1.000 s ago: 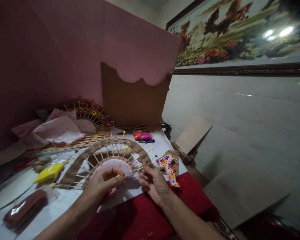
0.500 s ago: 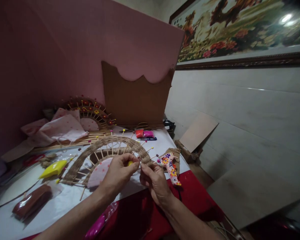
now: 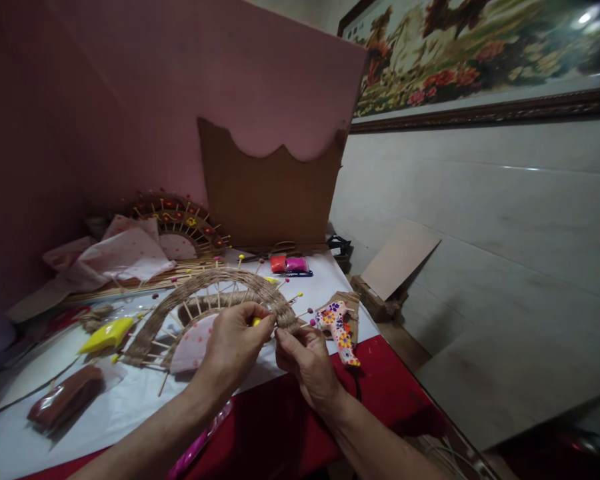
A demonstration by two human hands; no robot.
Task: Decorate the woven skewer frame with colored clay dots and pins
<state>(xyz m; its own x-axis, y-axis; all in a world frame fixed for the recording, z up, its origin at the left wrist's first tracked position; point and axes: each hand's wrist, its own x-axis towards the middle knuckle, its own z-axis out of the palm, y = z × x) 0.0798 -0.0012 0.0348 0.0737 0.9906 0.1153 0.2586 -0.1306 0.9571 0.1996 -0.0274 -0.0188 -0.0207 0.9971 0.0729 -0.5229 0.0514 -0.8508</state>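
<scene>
A half-round frame of thin sticks [image 3: 153, 328], woven round with brown twine, lies on the white sheet. Small coloured balls tip its sticks, and pink dotted cloth [image 3: 194, 343] fills its inner half circle. My left hand [image 3: 237, 343] is closed in a pinch on a bit of yellow clay [image 3: 256, 322], over the frame's right side. Close beside it, my right hand [image 3: 307, 363] has its fingers closed round the lower right end of the twine arch. The fingertips of both hands nearly meet; what lies between them is hidden.
Packets of yellow clay [image 3: 107, 335] and brown clay [image 3: 67, 398] lie at left. A flower-patterned cutout [image 3: 341, 333] rests at right, near the red cloth [image 3: 380, 373]. Red and magenta packets [image 3: 287, 265] sit farther back. A similar decorated frame [image 3: 183, 223] stands behind, before the cardboard [image 3: 267, 193].
The view has shifted slightly. Both hands stay at the right end of the frame in nearly the same pose, the yellow clay still in the left fingers.
</scene>
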